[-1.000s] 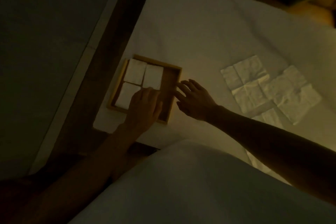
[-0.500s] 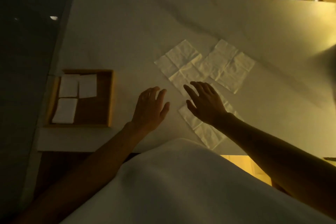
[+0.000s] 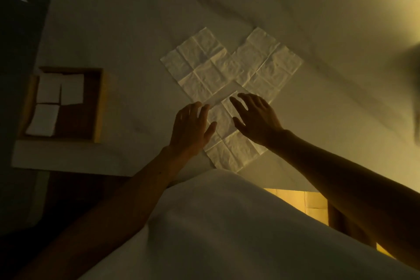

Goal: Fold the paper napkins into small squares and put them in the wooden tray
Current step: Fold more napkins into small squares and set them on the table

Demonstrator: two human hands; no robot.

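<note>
Hands low over the nearest napkin point(image 3: 229, 141), close to the near edge of the table point(image 3: 136, 29). Flat and loose, the left hand point(image 3: 191, 127), fingers straight, tips by the left corner of that napkin, holding nothing. Spread wide over its far part, the right hand point(image 3: 256, 118), fingers straight too, holding nothing. Hard to tell whether touching the paper or just above it. Past the hands, toward the middle of the table, two more open sheets side by side: the left napkin point(image 3: 200, 66) and the right napkin point(image 3: 270, 63), edges meeting, with the nearest one tucked up against both. All three lying flat, marked with creases in small squares. Well apart, at the left edge of the table close to its near left corner, the wooden tray point(image 3: 100, 107). Inside it, three folded squares point(image 3: 48, 92): two side by side along the far wall, one in the near left corner. Brown wood showing in the rest of the tray.
</note>
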